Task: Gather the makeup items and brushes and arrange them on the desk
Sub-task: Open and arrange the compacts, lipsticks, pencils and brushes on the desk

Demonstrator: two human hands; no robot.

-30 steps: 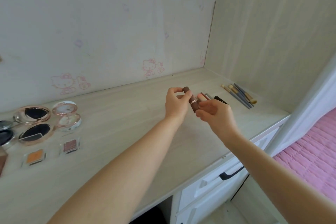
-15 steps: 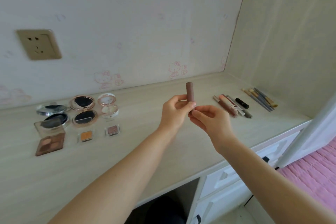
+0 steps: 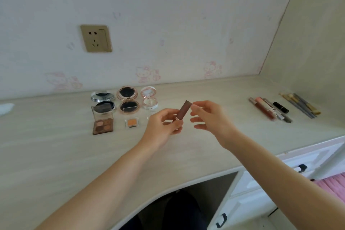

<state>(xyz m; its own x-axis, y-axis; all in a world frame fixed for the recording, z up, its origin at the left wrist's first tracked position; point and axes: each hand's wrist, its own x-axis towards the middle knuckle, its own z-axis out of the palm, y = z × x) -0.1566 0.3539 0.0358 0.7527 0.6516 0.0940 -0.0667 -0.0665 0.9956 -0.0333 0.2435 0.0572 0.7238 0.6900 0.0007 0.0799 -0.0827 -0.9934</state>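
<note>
Two bare hands are meeting above the middle of the desk [image 3: 186,155]. The left hand [image 3: 164,127] is gripping a brown lipstick tube [image 3: 183,110] at its lower end, fingers curled round it, so that the tube is standing nearly upright and tilting slightly to the right, clear of the desktop. The right hand [image 3: 211,119] is hovering just beside the tube's top, its fingers loosely bent and spread and holding nothing; whether its thumb tip is touching the cap cannot be told. Lying at the left rear of the desk are three open round compacts: a silver one [image 3: 102,99], a rose-gold one [image 3: 128,100] and a pale pink one [image 3: 149,100]. In front of these are sitting an open eyeshadow palette [image 3: 102,122] with brown shades and a small orange pan [image 3: 132,123]. Lying well apart on the right are several lip gloss tubes [image 3: 265,108], a short black tube [image 3: 281,107] and a bundle of brushes [image 3: 300,105], all side by side near the side panel. A wall socket [image 3: 96,38] is showing above the compacts.
</note>
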